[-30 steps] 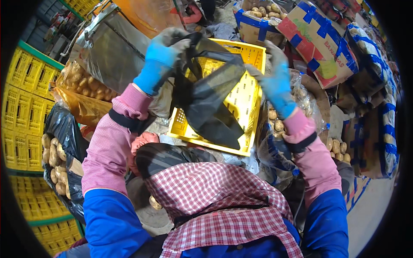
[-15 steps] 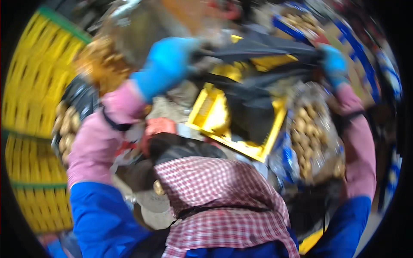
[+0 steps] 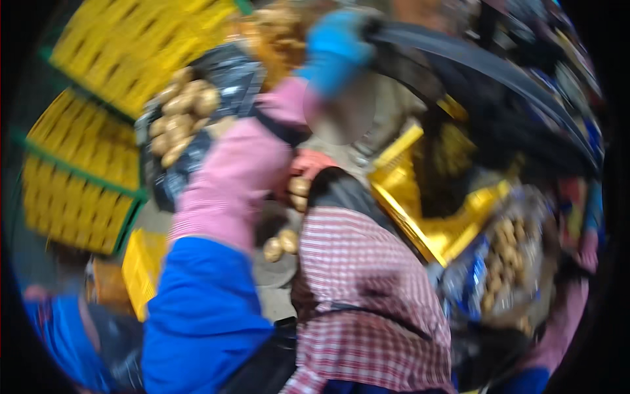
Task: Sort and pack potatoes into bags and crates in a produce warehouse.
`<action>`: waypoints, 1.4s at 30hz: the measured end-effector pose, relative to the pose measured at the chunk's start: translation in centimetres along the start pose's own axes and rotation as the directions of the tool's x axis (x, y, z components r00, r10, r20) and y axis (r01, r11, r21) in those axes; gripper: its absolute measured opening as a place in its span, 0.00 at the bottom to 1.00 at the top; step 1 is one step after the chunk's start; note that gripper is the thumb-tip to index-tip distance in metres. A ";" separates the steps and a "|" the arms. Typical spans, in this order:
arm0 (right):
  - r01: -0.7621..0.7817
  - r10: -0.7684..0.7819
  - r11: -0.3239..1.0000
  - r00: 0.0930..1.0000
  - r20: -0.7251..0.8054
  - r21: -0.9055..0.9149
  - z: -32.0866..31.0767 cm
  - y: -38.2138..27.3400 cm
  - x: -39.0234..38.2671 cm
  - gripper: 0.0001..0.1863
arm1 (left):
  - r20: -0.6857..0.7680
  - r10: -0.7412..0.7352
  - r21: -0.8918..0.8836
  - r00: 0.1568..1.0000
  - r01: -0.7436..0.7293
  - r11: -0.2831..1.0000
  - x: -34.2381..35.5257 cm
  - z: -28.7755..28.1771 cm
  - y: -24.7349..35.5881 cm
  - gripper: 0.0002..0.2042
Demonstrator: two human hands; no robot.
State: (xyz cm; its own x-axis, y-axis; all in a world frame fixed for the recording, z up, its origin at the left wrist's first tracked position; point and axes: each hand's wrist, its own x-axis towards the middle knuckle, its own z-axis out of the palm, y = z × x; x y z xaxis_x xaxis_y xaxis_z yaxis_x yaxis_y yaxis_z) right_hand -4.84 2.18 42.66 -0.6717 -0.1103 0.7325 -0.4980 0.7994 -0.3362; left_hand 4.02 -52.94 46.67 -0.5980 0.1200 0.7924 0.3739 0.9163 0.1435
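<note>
My left hand (image 3: 338, 49), in a blue glove, grips the rim of a black plastic bag (image 3: 472, 59) at the upper middle. The bag's edge runs taut in an arc to my right hand (image 3: 594, 203), also blue-gloved, at the far right rim; it is blurred, but its grip on the bag's other side can be made out. Between the hands the bag hangs wide, its lower part inside a yellow plastic crate (image 3: 397, 157). The crate's near walls show around it. What lies inside the bag is too dark to see.
A clear bag of potatoes (image 3: 505, 256) stands right of the crate. At the left are a black bag of potatoes (image 3: 180, 115) and stacked yellow crates (image 3: 82, 203) with green rims. A few loose potatoes (image 3: 282, 244) lie near my checked apron (image 3: 374, 276). Another person's blue sleeve (image 3: 62, 341) shows lower left.
My hands have moved farther apart, stretching the black bag's mouth wider. The view has swung, so everything at the left sits farther right and more stacked crates show.
</note>
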 end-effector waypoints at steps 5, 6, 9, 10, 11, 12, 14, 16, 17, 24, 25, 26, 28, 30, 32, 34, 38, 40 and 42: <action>0.088 -0.204 0.975 0.724 0.659 0.204 2.3 -0.9 -8.0 0.26 | 0.511 -0.158 -0.180 0.845 0.285 0.941 -5.1 -0.6 -1.7 0.16; -0.008 -0.062 0.997 0.510 0.858 0.077 0.7 -1.6 -8.6 0.25 | 0.510 -0.159 -0.266 0.845 0.331 0.905 -4.8 -0.5 -0.3 0.17; -0.236 -0.049 0.930 0.678 0.733 0.280 -2.1 4.1 -9.3 0.24 | 0.320 -0.132 -0.616 0.938 0.312 0.723 -1.9 -1.1 1.3 0.17; -0.402 0.126 0.857 0.772 0.623 0.324 -3.5 7.6 -8.9 0.24 | 0.243 -0.173 -0.751 0.954 0.298 0.590 -1.0 -1.1 3.8 0.16; -0.450 0.181 0.755 0.842 0.508 0.477 -3.8 6.6 -8.0 0.24 | 0.247 -0.173 -0.747 0.954 0.301 0.593 -1.4 -1.1 4.1 0.16; -0.459 0.261 0.640 0.884 0.387 0.617 -4.4 5.0 -7.0 0.25 | 0.340 -0.206 -0.699 0.918 0.393 0.597 -1.9 -0.7 4.2 0.16; -0.354 0.236 0.862 0.914 0.331 0.362 -3.0 4.9 -8.3 0.24 | 0.694 -0.013 -0.579 0.720 0.569 0.583 -2.5 0.0 5.9 0.17; 0.014 -0.041 0.998 0.882 0.470 0.060 -2.2 6.0 -11.7 0.24 | 0.963 0.098 -0.256 0.249 0.754 0.604 -3.3 1.7 5.7 0.16; 0.050 0.057 0.994 0.536 0.842 -0.100 -2.4 3.2 -10.4 0.25 | 0.933 0.016 -0.300 0.360 0.752 0.588 -3.1 2.1 6.2 0.14; -0.415 0.301 0.847 0.890 0.343 0.332 3.9 10.9 -10.7 0.24 | 0.974 -0.088 -0.117 0.210 0.791 0.601 -5.5 12.3 -0.8 0.05; -0.650 0.442 0.735 0.676 0.590 0.193 6.3 9.1 -10.8 0.21 | 0.975 -0.135 -0.079 0.176 0.843 0.532 -5.3 13.2 -1.1 0.05; -0.549 0.331 0.828 0.640 0.693 0.112 7.8 10.8 -11.5 0.20 | 0.976 -0.158 -0.063 0.152 0.885 0.462 -4.3 14.6 -0.7 0.05; -0.773 0.222 0.559 0.488 0.844 0.300 10.7 10.4 -10.2 0.21 | 0.961 -0.193 -0.114 0.199 0.917 0.381 -4.0 18.2 -2.6 0.06; -0.856 0.285 0.365 0.477 0.831 0.366 14.3 14.3 -9.6 0.20 | 0.949 -0.219 -0.130 0.228 0.913 0.387 -3.4 23.1 -4.6 0.09; -0.843 0.354 0.328 0.528 0.772 0.427 18.0 18.4 -9.7 0.16 | 0.911 -0.379 -0.016 0.160 0.935 0.355 -2.7 29.7 -6.8 0.16; -0.888 0.693 0.262 0.445 0.567 0.378 23.2 23.1 -9.1 0.18 | 0.714 -0.492 -0.178 0.498 0.809 0.559 -3.7 38.9 -12.2 0.18; -0.915 0.795 0.297 0.396 0.460 0.274 32.7 24.6 -5.6 0.16 | 0.558 -0.501 0.004 0.662 0.601 0.799 -2.6 47.8 -19.1 0.25; -0.893 0.828 0.402 0.449 0.336 0.203 31.9 32.0 -8.1 0.17 | 0.696 -0.591 -0.029 0.408 0.838 0.545 -1.2 54.1 -11.5 0.24; -0.850 0.821 0.525 0.492 0.290 -0.043 34.2 35.0 -7.6 0.20 | 0.630 -0.650 0.098 0.426 0.786 0.611 -1.1 56.6 -11.6 0.23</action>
State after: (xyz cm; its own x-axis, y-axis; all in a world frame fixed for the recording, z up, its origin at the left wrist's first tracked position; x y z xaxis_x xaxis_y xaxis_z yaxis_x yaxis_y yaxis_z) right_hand -35.95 10.80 5.09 -0.8985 0.4303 -0.0870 0.3330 0.5390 -0.7737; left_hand -39.79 -42.05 10.52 -0.9441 -0.3034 -0.1286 -0.3111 0.6915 0.6519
